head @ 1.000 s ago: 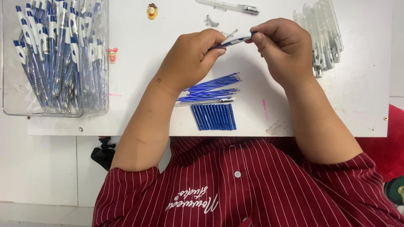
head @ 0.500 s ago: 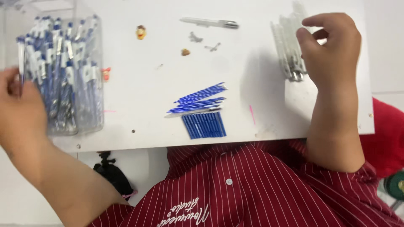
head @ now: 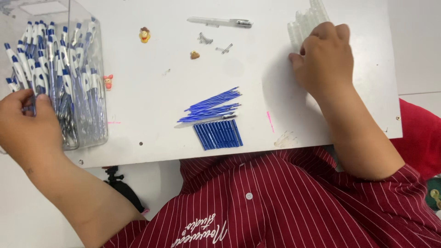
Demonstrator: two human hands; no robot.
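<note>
At left edge of frame, left hand [head: 27, 121] curled at clear plastic bin [head: 92, 133], fingers pinching blue-and-white pen [head: 34, 98] among many inside. At upper right, right hand [head: 324, 62] fingers bent down on pile of clear pen barrels [head: 303, 25], grip unclear. At centre of white tabletop [head: 151, 110], blue refills [head: 216, 120] stacked, untouched. Near top, lone assembled pen [head: 220, 21], two springs [head: 213, 42].

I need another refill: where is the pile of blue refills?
Head view: the blue refills lie at the white board's near edge, centre, between both hands.
</note>
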